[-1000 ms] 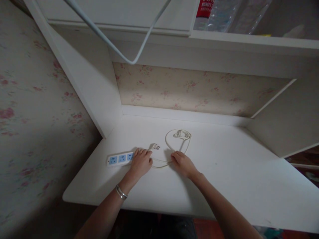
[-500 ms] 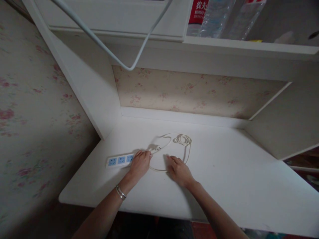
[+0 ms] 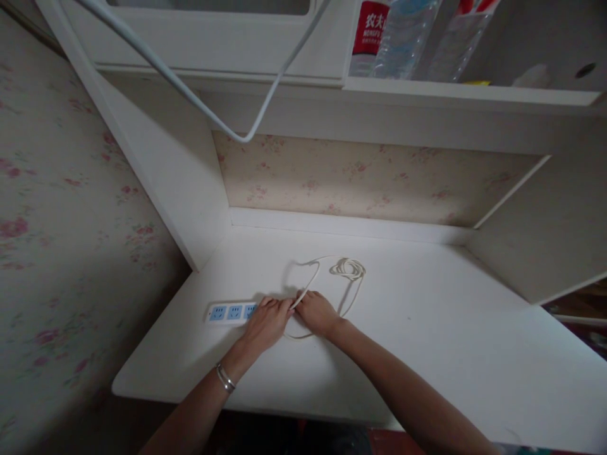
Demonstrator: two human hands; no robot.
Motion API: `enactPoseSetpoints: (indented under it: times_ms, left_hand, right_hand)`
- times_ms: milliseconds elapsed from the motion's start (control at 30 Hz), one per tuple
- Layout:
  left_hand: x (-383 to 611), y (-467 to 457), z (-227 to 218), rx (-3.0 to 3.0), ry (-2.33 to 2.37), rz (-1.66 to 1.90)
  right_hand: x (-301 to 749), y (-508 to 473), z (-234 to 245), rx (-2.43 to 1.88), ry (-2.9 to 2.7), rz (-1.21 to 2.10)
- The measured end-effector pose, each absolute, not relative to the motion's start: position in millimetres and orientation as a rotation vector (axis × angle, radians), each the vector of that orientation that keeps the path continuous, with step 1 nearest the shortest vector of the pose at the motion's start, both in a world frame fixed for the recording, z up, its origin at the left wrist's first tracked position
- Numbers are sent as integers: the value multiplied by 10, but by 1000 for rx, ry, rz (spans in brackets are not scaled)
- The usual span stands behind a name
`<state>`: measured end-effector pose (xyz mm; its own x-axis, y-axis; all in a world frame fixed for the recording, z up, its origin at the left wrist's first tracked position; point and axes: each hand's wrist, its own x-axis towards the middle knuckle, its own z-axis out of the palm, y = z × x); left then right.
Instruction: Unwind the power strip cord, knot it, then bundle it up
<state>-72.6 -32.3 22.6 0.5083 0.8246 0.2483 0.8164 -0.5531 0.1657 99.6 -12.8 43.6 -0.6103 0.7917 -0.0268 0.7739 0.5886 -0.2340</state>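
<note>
A white power strip with blue socket faces lies on the left part of the white desk. My left hand is closed over its right end, and the tips of the thumb and forefinger meet a strand of cream power cord. Close beside it, my right hand is curled with its fingers against the same cord, almost touching my left fingertips. The plug is out of sight, and what lies under the right fingers is hidden. Behind the hands the rest of the cord lies in a loose coil.
A bent white cable hangs in front of the upper cabinet. Plastic bottles stand on the shelf above. White side panels enclose the desk, with flowered wallpaper behind.
My right hand has moved left, from the cord loop to beside my left hand. The plug that showed near my left fingers is now hidden. My left hand stays on the strip.
</note>
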Motion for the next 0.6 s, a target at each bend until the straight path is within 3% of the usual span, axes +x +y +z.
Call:
enactPoseSetpoints:
  times_ms: [333,400,600]
  left_hand:
    - [-1120,-162,253,2728,1548,389]
    - [-1200,-73,223,2732,1599,399]
    - [-1504,230,174,2644,1886,409]
  right_hand:
    - [2290,146,935,-1481,-2578,849]
    - [2743,142,980,-1643,-2291,1020]
    - [4296,-43,842,-2127,-1562,614]
